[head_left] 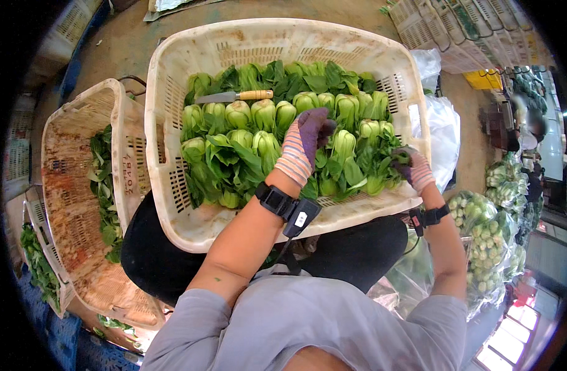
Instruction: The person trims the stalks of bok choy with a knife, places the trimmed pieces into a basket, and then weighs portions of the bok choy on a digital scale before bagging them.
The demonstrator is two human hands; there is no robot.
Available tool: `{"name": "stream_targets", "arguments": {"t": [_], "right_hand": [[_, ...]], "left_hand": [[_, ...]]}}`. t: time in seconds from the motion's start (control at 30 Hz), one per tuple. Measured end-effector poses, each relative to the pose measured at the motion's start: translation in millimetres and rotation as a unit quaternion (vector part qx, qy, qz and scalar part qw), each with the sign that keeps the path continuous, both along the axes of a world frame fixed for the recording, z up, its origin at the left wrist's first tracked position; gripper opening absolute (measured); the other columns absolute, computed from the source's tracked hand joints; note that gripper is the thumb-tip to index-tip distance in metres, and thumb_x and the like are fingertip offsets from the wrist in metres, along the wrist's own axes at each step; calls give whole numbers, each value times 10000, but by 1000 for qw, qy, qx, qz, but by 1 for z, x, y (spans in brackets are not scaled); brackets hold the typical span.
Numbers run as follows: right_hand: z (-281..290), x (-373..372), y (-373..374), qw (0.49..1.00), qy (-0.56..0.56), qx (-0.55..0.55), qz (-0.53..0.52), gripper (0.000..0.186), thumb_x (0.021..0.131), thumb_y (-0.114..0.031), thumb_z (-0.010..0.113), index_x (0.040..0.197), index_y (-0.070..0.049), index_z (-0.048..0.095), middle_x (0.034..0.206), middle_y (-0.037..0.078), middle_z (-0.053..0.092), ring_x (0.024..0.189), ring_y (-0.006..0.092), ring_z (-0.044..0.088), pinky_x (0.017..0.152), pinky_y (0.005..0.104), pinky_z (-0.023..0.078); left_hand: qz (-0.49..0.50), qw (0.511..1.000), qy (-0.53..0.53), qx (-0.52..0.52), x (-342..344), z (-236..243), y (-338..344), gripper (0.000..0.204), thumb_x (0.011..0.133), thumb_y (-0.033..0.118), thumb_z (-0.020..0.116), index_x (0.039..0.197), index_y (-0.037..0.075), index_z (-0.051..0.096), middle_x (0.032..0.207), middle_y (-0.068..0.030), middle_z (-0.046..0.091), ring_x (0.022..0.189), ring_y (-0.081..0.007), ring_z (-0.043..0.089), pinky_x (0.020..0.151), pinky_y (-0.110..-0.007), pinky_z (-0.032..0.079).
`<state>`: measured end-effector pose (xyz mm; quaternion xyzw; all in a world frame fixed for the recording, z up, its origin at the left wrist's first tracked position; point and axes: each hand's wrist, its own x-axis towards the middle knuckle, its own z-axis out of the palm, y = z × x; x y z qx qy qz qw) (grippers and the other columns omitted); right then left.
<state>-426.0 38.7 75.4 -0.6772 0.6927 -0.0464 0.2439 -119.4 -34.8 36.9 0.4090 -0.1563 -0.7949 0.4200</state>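
Rows of green bok choy point(237, 115) lie packed in a large off-white plastic crate point(413, 68) resting at my lap. My left hand point(306, 137), in a purple and striped glove, is over the middle of the rows with its fingers curled closed; what they hold, if anything, is hidden. At the crate's right end, my right hand point(413, 167), gloved alike, has its fingers closed on the leaves of a bok choy point(385, 157). A knife point(241, 96) with a wooden handle lies across the vegetables in the far left part of the crate.
A stained second crate point(79, 185) with loose leaves point(103, 185) stands tilted at my left. Stacked crates point(450, 37) rise at the far right. White plastic bags point(441, 136) lie beside the crate, and clear bags of bok choy point(484, 238) stand at my right.
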Motion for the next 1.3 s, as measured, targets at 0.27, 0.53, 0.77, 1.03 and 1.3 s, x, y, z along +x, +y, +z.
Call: {"name": "stream_targets", "arguments": {"t": [0.27,0.53,0.77,1.03,1.3], "right_hand": [[9,-25,44,898,-348,-81,-259,211,805,-55,644,1010,-10,623,874,48,645,756,128,588,688,255,486],[45,14,38,889,-379,-34,-255,241,809,-81,645,1038,-15,607,876,39,633,767,130,587,686,268,490],[73,48,24,978,-154,-134,-42,1005,668,-135,762,1441,-81,121,1451,150,240,1308,274,305,1040,422,314],[79,87,21,891,-424,21,-160,711,680,9,712,1311,-56,392,1230,41,526,1135,165,491,962,316,402],[87,91,44,871,-468,56,-141,585,869,-174,588,1376,-44,326,1292,65,474,1175,180,452,998,322,363]], "left_hand": [[-86,996,-25,-23,-13,-4,8,305,857,339,583,1060,112,589,905,-38,640,812,-139,589,686,-290,453],[-331,899,-35,-286,-69,-38,65,566,816,327,657,1230,-19,486,1213,-136,554,1025,-208,556,860,-301,459],[-437,880,173,73,-40,11,50,570,810,662,461,954,134,621,699,-33,610,489,-139,533,401,-244,392],[-418,897,137,-29,0,48,21,792,828,730,297,754,18,636,441,-66,472,335,-140,387,334,-262,298],[-143,945,38,-293,-7,52,17,412,897,207,538,1252,10,469,1070,-47,588,964,-156,553,841,-278,444]]}}
